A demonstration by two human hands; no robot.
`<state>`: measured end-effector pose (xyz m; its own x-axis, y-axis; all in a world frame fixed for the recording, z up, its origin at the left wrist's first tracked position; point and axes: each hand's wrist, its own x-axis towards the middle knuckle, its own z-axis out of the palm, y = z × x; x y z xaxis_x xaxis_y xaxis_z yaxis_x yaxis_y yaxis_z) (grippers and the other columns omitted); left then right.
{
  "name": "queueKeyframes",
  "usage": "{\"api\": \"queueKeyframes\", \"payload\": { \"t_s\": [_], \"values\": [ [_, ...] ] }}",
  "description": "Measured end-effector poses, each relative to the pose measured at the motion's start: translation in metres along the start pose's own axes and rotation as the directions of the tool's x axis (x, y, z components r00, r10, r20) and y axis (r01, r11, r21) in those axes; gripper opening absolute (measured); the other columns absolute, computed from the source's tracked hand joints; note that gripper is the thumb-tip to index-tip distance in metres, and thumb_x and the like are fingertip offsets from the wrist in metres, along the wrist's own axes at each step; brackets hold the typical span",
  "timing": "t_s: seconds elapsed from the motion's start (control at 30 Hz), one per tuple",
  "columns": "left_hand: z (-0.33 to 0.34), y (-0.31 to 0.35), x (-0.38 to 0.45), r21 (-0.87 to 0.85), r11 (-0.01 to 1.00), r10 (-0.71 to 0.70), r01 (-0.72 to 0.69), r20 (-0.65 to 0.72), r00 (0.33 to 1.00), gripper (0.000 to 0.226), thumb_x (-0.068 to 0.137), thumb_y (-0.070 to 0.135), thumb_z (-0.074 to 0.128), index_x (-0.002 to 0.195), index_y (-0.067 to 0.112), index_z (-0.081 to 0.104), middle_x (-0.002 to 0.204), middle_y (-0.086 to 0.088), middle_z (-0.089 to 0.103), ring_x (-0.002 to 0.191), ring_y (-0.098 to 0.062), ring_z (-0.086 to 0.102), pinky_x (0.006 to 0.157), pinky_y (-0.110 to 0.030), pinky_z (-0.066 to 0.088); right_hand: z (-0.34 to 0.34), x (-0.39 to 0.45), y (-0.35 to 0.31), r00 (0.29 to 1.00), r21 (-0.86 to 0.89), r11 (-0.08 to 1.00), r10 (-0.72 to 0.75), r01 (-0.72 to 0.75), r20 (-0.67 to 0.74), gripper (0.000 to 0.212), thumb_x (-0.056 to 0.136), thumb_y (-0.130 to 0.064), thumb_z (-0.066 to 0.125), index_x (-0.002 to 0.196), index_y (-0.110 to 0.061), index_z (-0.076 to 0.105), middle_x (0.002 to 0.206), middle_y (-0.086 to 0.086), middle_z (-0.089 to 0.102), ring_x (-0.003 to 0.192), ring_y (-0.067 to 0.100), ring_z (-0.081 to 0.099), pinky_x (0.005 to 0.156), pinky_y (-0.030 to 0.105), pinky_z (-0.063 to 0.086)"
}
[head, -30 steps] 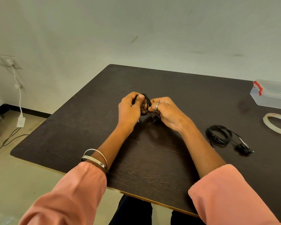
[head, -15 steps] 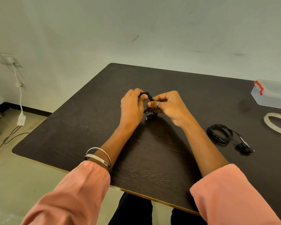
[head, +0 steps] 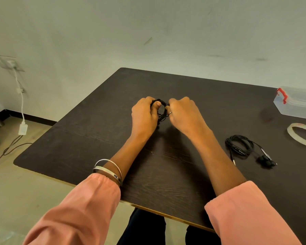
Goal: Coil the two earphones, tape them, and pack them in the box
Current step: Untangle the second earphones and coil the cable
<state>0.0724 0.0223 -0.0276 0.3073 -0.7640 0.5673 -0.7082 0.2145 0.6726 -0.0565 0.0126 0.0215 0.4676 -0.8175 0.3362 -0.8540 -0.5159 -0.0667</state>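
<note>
A black earphone (head: 162, 110) is bunched into a small coil between my two hands above the middle of the dark table (head: 99, 124). My left hand (head: 143, 114) grips the coil's left side, its thumb poking through the loop. My right hand (head: 183, 113) pinches the right side with curled fingers. Most of this cable is hidden by my fingers. A second black earphone (head: 244, 147) lies loosely coiled on the table to the right, its buds and plug sticking out. The clear plastic box (head: 297, 103) with a red latch stands at the far right. A roll of clear tape (head: 302, 135) lies in front of it.
The table's near edge runs just above my lap. On the left wall a white charger and cable (head: 22, 110) hang from a socket down to the floor.
Both hands turned knuckles-up and shifted slightly away from me. The coil between them is tighter and more covered by my fingers. The other earphone, box and tape have not moved.
</note>
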Motion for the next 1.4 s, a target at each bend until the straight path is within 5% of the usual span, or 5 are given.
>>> {"api": "queueKeyframes", "payload": {
  "t_s": [0.27, 0.47, 0.57, 0.9, 1.4],
  "values": [
    [-0.002, 0.001, -0.001, -0.013, 1.000, 0.021, -0.020, 0.062, 0.998, 0.020, 0.098, 0.023, 0.053, 0.100, 0.007, 0.065, 0.083, -0.004, 0.065, 0.072, -0.012, 0.060, 0.059, -0.011, 0.045, 0.018, 0.002, 0.018, 0.942, 0.684, 0.690, 0.335, -0.237, -0.012, 0.010, 0.088, -0.019, 0.067, 0.081, -0.016, 0.072, 0.070, 0.002, 0.070, 0.064, 0.015, 0.069, 0.061, 0.035, 0.060],
    [-0.005, 0.003, -0.003, -0.115, 0.993, -0.023, 0.031, 0.066, 0.998, 0.016, 0.097, 0.019, 0.054, 0.098, 0.007, 0.065, 0.078, 0.001, 0.065, 0.071, -0.008, 0.064, 0.067, -0.013, 0.052, 0.024, 0.005, 0.023, 0.976, 0.096, 0.995, 0.045, -0.025, -0.215, 0.020, 0.094, -0.021, 0.054, 0.090, -0.017, 0.073, 0.076, 0.004, 0.069, 0.072, 0.025, 0.064, 0.060, 0.029, 0.043],
    [-0.005, 0.003, -0.003, -0.114, 0.993, -0.033, 0.040, 0.061, 0.998, 0.016, 0.097, 0.019, 0.054, 0.099, 0.007, 0.065, 0.080, -0.001, 0.067, 0.075, -0.011, 0.066, 0.068, -0.016, 0.053, 0.025, 0.005, 0.023, 0.964, 0.233, 0.973, 0.069, -0.008, -0.255, 0.017, 0.091, -0.019, 0.058, 0.089, -0.012, 0.074, 0.072, 0.005, 0.070, 0.067, 0.023, 0.064, 0.062, 0.032, 0.049],
    [-0.003, -0.001, -0.003, -0.090, 0.996, 0.009, 0.001, 0.108, 0.994, 0.016, 0.098, 0.015, 0.052, 0.096, 0.005, 0.064, 0.080, -0.002, 0.067, 0.067, -0.002, 0.059, 0.062, -0.002, 0.044, 0.003, 0.003, 0.020, 0.836, 0.879, -0.030, 0.294, -0.476, 0.463, 0.013, 0.088, -0.017, 0.065, 0.075, -0.014, 0.070, 0.084, -0.001, 0.067, 0.081, 0.013, 0.058, 0.069, 0.031, 0.044],
    [0.002, 0.004, -0.004, 0.012, 1.000, -0.028, 0.026, 0.190, 0.981, 0.021, 0.100, 0.022, 0.048, 0.097, 0.004, 0.057, 0.088, -0.009, 0.061, 0.074, -0.023, 0.064, 0.062, -0.039, 0.058, 0.011, 0.005, 0.014, 0.798, 0.883, -0.285, 0.386, -0.374, 0.463, 0.019, 0.098, -0.011, 0.051, 0.085, -0.005, 0.063, 0.064, 0.004, 0.069, 0.062, 0.019, 0.067, 0.064, 0.031, 0.056]
  ]
}}
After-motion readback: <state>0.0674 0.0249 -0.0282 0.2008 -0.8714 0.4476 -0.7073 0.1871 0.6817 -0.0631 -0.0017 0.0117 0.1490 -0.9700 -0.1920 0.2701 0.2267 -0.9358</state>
